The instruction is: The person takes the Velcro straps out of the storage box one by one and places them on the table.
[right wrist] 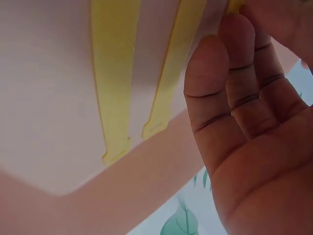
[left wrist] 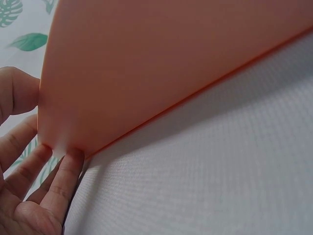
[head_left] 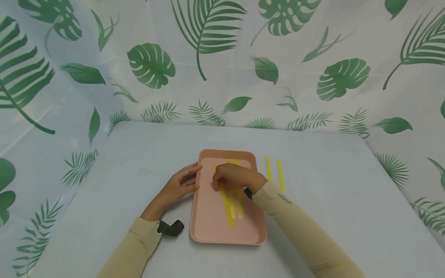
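Note:
A pink rectangular tray [head_left: 208, 227] lies on the table with several flat yellow strips in it. My left hand [head_left: 180, 185] is at the tray's left side, its extended fingers [left wrist: 66, 181] touching the outer wall near the rim. My right hand [head_left: 234, 175] reaches over the tray from the right, fingers bent down. It pinches the leftmost yellow strip [head_left: 227, 204]; in the right wrist view only a bit of that strip [right wrist: 235, 6] shows at the fingertips. Beside it lie two more strips, one with a notched end [right wrist: 115, 147]; the hand covers their middles in the head view.
Two further yellow strips [head_left: 280, 173] lie on the white tabletop [head_left: 149, 154] just right of the tray, partly behind my right wrist. A leaf-printed curtain [head_left: 222, 85] hangs behind and at both sides. Each wrist wears a black device [head_left: 170, 228].

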### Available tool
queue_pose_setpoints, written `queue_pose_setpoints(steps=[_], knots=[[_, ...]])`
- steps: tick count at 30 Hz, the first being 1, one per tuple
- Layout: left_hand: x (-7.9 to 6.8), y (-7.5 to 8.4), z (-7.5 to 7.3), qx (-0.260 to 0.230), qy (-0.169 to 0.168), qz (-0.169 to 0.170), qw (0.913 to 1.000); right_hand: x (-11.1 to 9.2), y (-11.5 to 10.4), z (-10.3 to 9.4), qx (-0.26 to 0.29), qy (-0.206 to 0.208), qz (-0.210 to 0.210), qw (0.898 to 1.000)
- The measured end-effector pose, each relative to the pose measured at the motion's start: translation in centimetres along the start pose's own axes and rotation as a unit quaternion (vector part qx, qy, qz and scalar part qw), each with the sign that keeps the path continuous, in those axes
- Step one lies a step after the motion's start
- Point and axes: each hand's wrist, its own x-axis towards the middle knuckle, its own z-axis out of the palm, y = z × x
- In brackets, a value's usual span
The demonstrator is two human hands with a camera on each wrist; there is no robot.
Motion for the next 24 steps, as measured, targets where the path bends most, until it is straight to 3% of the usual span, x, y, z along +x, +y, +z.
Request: queue_pose_setpoints(steps=[10,17,24], knots=[[0.00,-0.11,-0.07,-0.003,-0.001,0.006,1.0000,0.25,0.17,-0.22,0.010,-0.026,0.022,0.999],[0.03,-0.17,0.09,-0.008,-0.001,0.004,1.0000,-0.03,0.03,-0.29,0.025,-0.005,0.014,1.000],[-0.02,0.00,0.09,-0.003,0.003,0.011,0.9999,-0.61,-0.18,-0.62,-0.006,0.026,0.011,1.000]])
